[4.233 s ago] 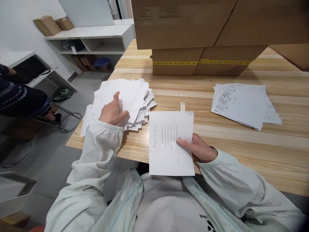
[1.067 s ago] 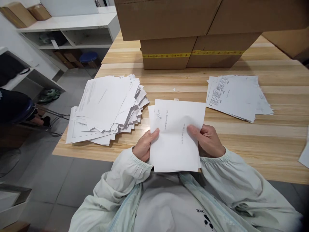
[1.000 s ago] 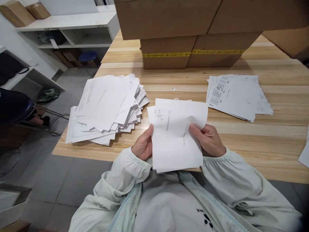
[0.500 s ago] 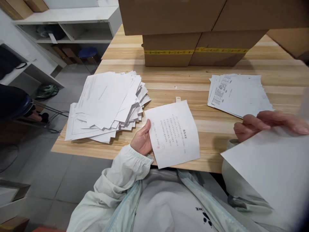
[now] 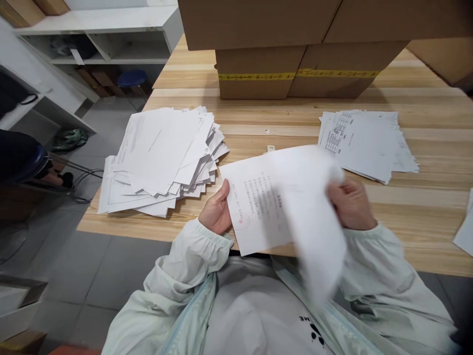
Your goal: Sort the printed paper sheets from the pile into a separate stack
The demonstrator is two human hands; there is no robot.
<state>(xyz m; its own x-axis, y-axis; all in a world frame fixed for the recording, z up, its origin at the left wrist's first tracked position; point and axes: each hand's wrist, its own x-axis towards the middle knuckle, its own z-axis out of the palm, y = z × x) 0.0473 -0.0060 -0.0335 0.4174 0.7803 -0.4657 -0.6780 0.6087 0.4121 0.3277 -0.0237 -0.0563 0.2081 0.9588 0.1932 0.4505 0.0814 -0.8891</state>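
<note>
My left hand [image 5: 216, 209] grips a printed sheet [image 5: 253, 212] at its left edge, thumb on top. Lines of text and a round red stamp show on that sheet. My right hand [image 5: 351, 203] is closed on the right edge of a white sheet of paper [image 5: 314, 197], which is curled and smeared by motion. This paper covers the right part of the printed sheet; whether the two are apart cannot be made out. A large messy stack of papers [image 5: 158, 153] lies left of my left hand. Beyond my right hand is a smaller paper pile [image 5: 364, 145].
Cardboard boxes [image 5: 254, 74] with yellow tape stand stacked at the back of the wooden table [image 5: 258, 118]. Another white paper [image 5: 465, 227] lies at the far right edge. A white shelf [image 5: 99, 22] and a blue stool [image 5: 132, 78] are behind on the left.
My right hand has moved from the far right to the left, close to the printed sheet, and grips a curled paper there. My left hand has stayed in place. A paper now shows at the right edge.
</note>
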